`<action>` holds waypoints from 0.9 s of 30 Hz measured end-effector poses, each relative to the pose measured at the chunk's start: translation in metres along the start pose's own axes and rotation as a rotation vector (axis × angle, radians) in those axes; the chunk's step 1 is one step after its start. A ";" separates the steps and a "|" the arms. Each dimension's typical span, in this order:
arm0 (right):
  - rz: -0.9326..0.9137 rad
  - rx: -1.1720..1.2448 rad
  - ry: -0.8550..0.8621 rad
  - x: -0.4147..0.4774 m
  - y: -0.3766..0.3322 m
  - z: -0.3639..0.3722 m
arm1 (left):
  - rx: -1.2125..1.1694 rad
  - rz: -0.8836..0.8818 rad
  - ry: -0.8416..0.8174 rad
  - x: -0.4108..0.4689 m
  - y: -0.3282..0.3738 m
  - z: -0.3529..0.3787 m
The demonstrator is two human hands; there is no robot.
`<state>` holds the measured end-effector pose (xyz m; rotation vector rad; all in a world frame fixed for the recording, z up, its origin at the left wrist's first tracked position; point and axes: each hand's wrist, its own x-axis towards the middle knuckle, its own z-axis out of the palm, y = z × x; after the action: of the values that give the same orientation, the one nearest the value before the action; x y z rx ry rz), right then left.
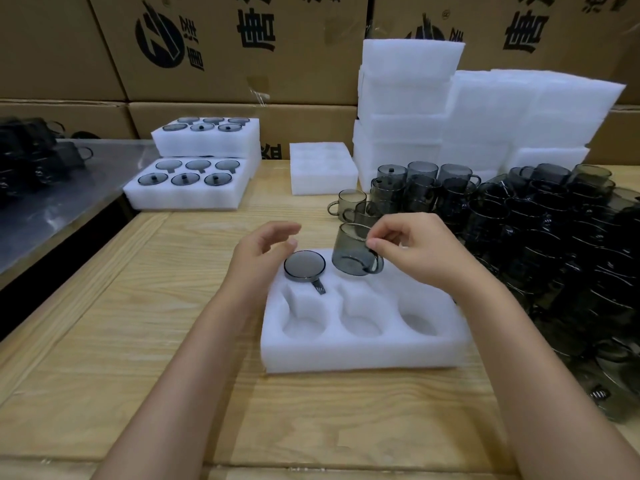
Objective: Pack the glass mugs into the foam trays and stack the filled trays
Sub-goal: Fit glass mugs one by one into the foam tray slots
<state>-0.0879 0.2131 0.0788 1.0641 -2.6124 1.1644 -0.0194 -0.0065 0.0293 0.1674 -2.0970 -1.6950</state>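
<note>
The right grip (415, 251) is pinching the held mug (353, 254) at its handle side, thumb and forefinger clamped, and is hanging it tilted just above the far-middle pocket of the foam tray (363, 351) on the table (138, 306). The pocket is lying directly below the glass, so the move is looking like a short drop. The handle is pointing right and toward the person, while the seated mug (304, 266) in the far-left pocket is showing its handle in a slot on the near side, so a small twist is probably needed. The left grip (263, 251) is hovering beside the seated mug, fingers apart, holding nothing.
</note>
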 end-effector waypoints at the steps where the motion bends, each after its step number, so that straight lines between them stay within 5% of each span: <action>1: 0.001 -0.008 -0.023 0.000 0.001 -0.002 | 0.017 0.060 -0.048 0.001 0.008 0.000; 6: -0.034 -0.128 -0.106 0.001 0.000 0.000 | 0.206 0.112 -0.356 0.007 0.034 0.024; 10: -0.051 -0.105 -0.123 0.000 0.002 0.002 | 0.363 0.147 -0.315 0.012 0.034 0.043; 14: -0.015 -0.016 0.063 0.015 -0.001 0.010 | 0.384 0.221 -0.201 0.016 0.037 0.052; 19: 0.092 -0.330 -0.307 0.038 -0.004 0.035 | 0.556 0.358 -0.261 0.018 0.043 0.071; 27: 0.050 -0.627 -0.538 0.032 0.010 0.045 | 0.826 0.109 -0.475 0.013 0.023 0.082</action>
<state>-0.1104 0.1692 0.0519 1.2775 -3.0571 -0.0047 -0.0603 0.0682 0.0422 -0.1217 -2.9879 -0.7550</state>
